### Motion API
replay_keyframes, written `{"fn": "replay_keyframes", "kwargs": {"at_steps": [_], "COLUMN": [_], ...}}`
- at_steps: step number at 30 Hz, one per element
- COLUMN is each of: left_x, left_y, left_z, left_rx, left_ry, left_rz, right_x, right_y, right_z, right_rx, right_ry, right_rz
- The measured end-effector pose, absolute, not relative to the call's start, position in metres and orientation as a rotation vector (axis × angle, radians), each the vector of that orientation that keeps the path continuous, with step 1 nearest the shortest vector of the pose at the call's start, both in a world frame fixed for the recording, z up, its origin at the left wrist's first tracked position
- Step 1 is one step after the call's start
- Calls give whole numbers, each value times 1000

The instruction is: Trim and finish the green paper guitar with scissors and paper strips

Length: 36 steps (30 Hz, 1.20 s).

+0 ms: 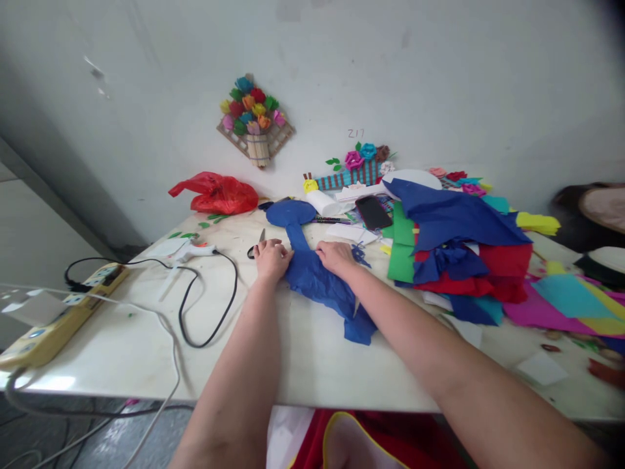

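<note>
A strip of crumpled blue paper [322, 283] lies on the white table [303, 365], running from a blue round shape [290, 212] toward me. My left hand [271, 258] is closed on the paper's left edge, fingers curled. My right hand [336, 255] presses on the paper's upper right part with its fingers bent down. Black-handled scissors [254, 247] lie just left of my left hand, touching or nearly touching it.
A glue gun [193, 251] with a black cord, a yellow power strip [58, 312], a red plastic bag [219, 193], a phone [374, 212], and a heap of coloured paper sheets [459, 247] lie around. Paper-flower crafts [254, 120] hang on the wall. Another person [593, 212] is at the right edge.
</note>
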<state>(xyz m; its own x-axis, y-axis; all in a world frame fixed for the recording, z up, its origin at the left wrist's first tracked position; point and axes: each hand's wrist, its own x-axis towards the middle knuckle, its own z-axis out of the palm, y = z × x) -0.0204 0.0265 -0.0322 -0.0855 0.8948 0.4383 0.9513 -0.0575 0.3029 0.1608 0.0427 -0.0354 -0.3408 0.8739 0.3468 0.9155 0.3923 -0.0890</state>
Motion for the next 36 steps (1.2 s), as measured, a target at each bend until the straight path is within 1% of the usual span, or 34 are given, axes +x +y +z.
{"fn": "replay_keyframes", "kwargs": {"at_steps": [6, 13, 17, 22, 24, 26, 29, 30, 33, 36], "left_x": [-20, -21, -22, -24, -22, -17, -4, 1, 12, 18], "left_y": [26, 27, 27, 26, 25, 25, 24, 23, 19, 12], "left_z": [-33, -35, -37, -36, -31, -26, -20, -20, -18, -13], "left_rx": [-2050, -2056, -2043, -2030, -1989, -1974, -2237, -2372, -2712, -2859], "left_ry": [-2090, -2107, -2131, -2142, -2106, -1990, -1689, -1642, -1677, -1707], "left_rz": [-852, -871, -866, -870, -944, -1112, -1376, -1393, -1231, -1085], "right_x": [159, 158, 158, 159, 158, 157, 154, 154, 152, 151], "right_y": [35, 34, 41, 42, 39, 37, 36, 37, 41, 45], "right_z": [-31, -27, -30, -29, -26, -23, -21, -22, -26, -31], "right_rx": [-1533, -1102, -968, -963, -975, -1005, -1073, -1073, -1045, -1059], "right_ry": [-2419, -2447, -2559, -2622, -2640, -2660, -2658, -2658, -2651, -2597], "right_rz": [-268, -588, -611, -615, -617, -602, -569, -566, -558, -491]}}
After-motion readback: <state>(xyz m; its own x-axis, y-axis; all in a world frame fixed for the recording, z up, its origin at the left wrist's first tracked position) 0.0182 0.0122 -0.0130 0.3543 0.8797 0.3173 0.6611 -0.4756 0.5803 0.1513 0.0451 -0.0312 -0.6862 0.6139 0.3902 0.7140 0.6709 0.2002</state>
